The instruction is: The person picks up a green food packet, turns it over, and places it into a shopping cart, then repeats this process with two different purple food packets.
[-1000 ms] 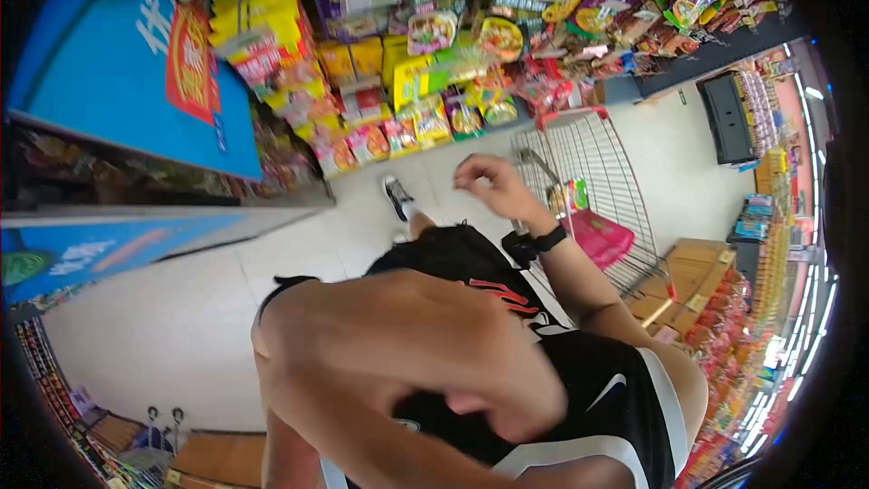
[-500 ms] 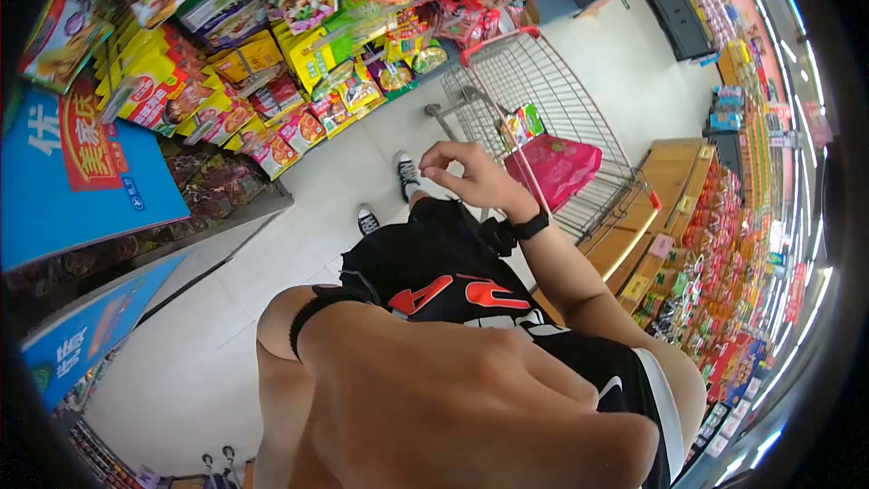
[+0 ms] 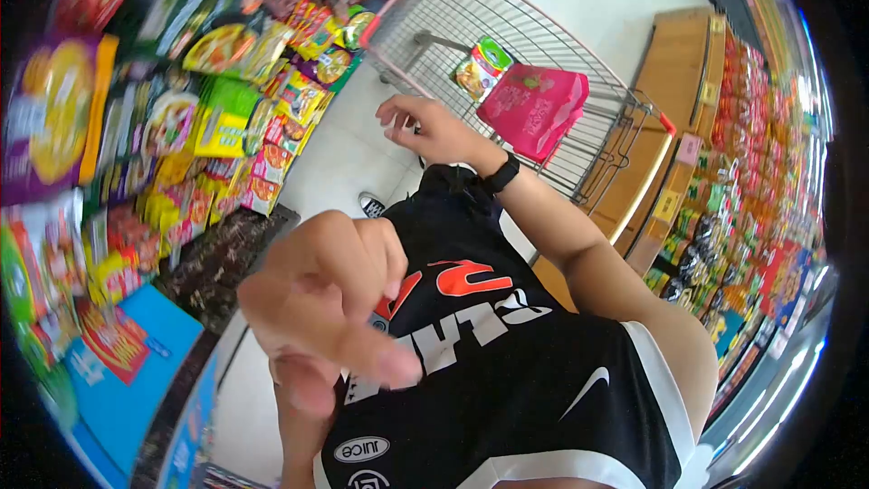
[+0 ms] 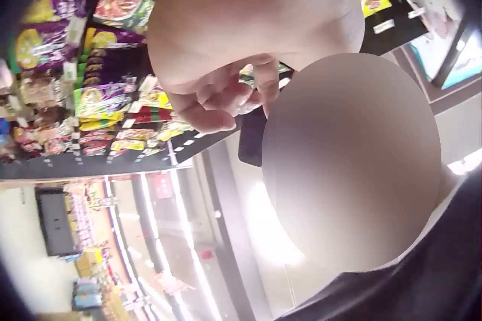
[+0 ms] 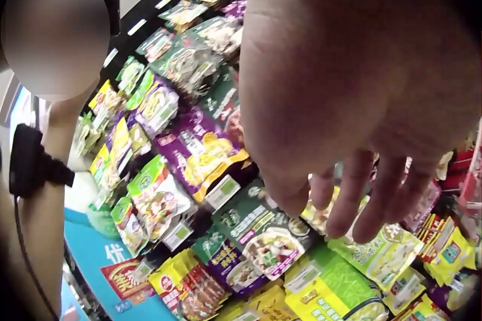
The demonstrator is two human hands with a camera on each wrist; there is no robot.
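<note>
My left hand [image 3: 330, 299] is raised close to the head camera, its fingers loosely bent and nothing held in them. In the left wrist view the same hand [image 4: 260, 27] spans the top, its fingertips hanging in front of shelves. My right hand [image 3: 434, 129], with a black band [image 3: 502, 172] at the wrist, hovers between the food shelves and the shopping cart [image 3: 516, 14]. Its fingers are relaxed and hold nothing. In the right wrist view that hand [image 5: 361, 88] hangs before rows of packets, among them a green-and-yellow packet [image 5: 331, 283].
Inside the cart lie a pink bag [image 3: 534, 109] and a green-topped food packet [image 3: 482, 68]. Packed shelves [image 3: 181, 127] line the left, with a blue display panel [image 3: 136, 371] below. Cardboard-sided displays [image 3: 670, 100] of red packets stand at right. Pale tiles [image 3: 348, 149] cover the floor.
The head view has turned, bringing the cart and the left shelves nearer. My left hand has shifted from a blurred position at the bottom to the left, fingers now visible. The right hand stays loosely extended.
</note>
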